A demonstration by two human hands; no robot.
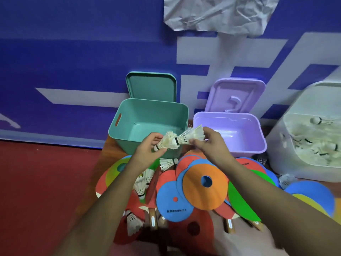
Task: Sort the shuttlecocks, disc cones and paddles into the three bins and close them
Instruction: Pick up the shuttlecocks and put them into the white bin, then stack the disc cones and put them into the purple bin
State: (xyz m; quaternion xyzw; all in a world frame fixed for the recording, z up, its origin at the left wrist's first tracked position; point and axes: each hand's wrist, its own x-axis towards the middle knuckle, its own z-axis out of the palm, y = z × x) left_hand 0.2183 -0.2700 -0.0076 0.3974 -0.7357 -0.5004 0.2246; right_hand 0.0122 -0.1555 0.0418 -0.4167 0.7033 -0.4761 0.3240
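My left hand [147,147] grips a white shuttlecock [167,142] in front of the green bin [147,117]. My right hand [212,143] pinches a second shuttlecock [191,135] by its feathers, its cork end touching the first. Both are held above the pile. The green bin and the purple bin [230,133] hold nothing that I can see. The white bin [313,143] at the right holds several shuttlecocks. On the floor lie several disc cones, among them an orange cone [204,189] and a blue cone [171,204], over red paddles [193,230]. More shuttlecocks [142,183] lie loose there.
The green lid [151,85] and the purple lid [236,95] lean against the blue wall banner behind their bins. Crumpled paper [217,13] hangs on the wall above. Red floor [46,182] stretches to the left.
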